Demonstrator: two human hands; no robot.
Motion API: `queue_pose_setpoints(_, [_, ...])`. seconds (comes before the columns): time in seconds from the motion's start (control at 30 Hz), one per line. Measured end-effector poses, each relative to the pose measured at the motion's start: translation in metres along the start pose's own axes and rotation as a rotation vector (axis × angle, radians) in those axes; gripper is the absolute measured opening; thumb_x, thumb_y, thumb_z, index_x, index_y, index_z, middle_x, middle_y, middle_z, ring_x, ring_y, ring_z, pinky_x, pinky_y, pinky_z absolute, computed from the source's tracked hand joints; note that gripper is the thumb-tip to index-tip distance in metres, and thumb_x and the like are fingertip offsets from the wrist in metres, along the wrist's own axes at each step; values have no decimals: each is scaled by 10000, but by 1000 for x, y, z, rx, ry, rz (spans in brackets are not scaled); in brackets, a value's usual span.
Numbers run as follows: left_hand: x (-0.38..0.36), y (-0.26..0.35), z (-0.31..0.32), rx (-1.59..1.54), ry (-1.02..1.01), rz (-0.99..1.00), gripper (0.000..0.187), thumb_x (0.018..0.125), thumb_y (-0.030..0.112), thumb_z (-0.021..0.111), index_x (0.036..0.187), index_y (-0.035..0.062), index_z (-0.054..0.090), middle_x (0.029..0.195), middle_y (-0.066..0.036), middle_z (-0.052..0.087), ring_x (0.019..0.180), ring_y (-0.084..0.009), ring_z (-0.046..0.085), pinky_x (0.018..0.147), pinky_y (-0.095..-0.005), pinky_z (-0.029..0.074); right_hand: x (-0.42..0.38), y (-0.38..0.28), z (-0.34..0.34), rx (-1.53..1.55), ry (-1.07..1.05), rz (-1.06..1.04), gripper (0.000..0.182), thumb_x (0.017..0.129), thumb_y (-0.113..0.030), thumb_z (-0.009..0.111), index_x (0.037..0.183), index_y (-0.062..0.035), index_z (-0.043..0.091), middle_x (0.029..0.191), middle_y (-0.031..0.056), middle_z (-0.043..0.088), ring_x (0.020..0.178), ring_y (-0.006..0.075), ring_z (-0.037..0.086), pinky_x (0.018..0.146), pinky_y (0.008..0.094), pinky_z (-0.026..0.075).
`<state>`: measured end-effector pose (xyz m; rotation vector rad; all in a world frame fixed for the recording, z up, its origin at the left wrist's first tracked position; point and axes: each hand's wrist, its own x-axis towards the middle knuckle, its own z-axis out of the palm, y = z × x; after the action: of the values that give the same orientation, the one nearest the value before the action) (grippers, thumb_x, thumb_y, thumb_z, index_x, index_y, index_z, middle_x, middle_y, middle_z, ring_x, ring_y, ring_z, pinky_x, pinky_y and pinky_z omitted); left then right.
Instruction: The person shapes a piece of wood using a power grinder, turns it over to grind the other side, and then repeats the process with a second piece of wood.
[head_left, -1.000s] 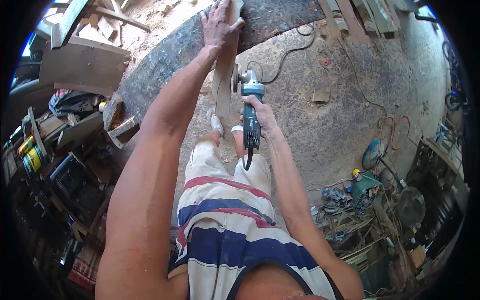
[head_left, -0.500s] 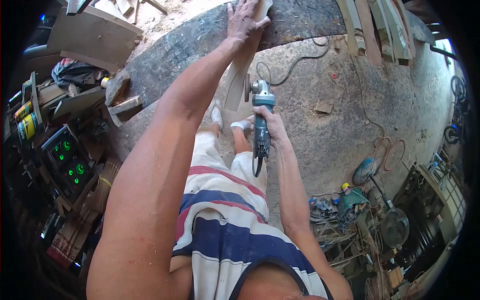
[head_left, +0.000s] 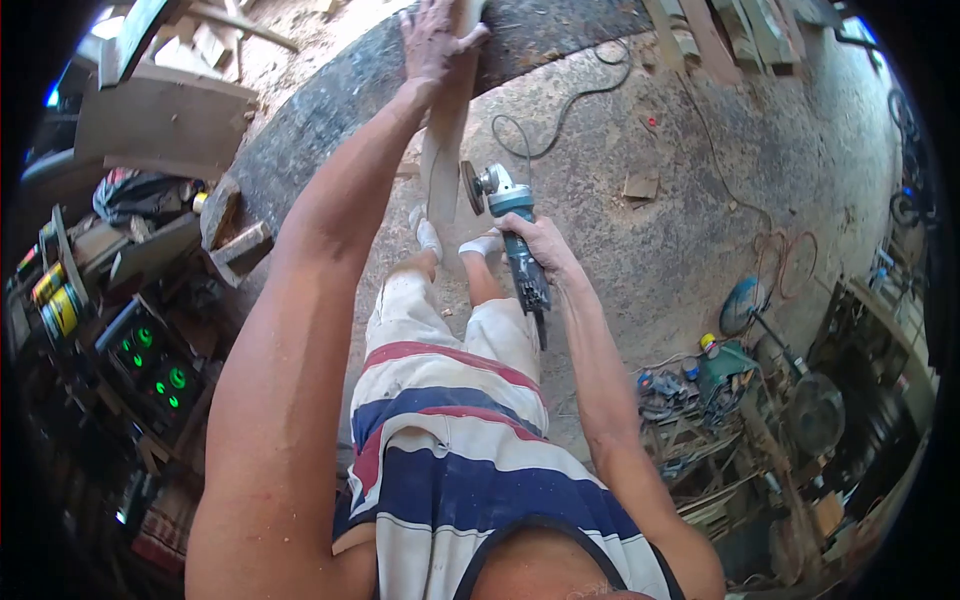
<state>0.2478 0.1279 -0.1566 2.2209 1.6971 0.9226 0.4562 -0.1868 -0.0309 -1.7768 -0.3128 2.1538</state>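
My right hand is wrapped round the body of an angle grinder, teal and dark, held upright in front of my legs. Its disc faces left, a short gap from the edge of a long wooden board. The board lies over the edge of a dark, worn workbench, with its near end sticking out towards me. Farther up the board, my left hand grips it from above, thumb on the right side and fingers over the left.
A black cord curls across the dusty floor. Wooden pieces stand at the upper right. Wood offcuts sit at the bench's left end. A unit with green lights is at the left, a fan at the lower right.
The grinder has tilted, its head leaning left and its disc now angled towards the board. My left hand stays on the board. The whole view has shifted slightly.
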Motion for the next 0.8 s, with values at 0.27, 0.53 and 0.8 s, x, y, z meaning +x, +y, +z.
queue_pose_setpoints(0.27, [3, 9, -12, 41, -44, 8, 1043, 855, 742, 767, 1655, 129, 501, 1615, -204, 578, 1534, -383, 487, 1304, -573, 244, 10, 9, 29, 218, -17, -85, 421, 882, -414, 855, 957, -27, 707, 747, 41, 668, 599, 156, 694, 561, 308, 589])
queue_pose_setpoints(0.53, [4, 7, -14, -56, -119, -48, 1121, 828, 775, 780, 1699, 160, 432, 1644, -179, 557, 1572, -356, 455, 1323, -629, 192, 9, 16, 21, 151, -14, -112, 394, 895, -423, 836, 957, -43, 753, 763, 17, 684, 620, 117, 661, 564, 301, 534])
queue_pose_setpoints(0.8, [8, 3, -17, -10, -126, 15, 1095, 846, 690, 795, 1678, 63, 456, 1592, -245, 588, 1479, -431, 536, 1243, -514, 371, 27, 38, 16, 45, 34, -137, 458, 877, -483, 834, 888, -26, 807, 748, 45, 727, 619, 141, 653, 587, 312, 507])
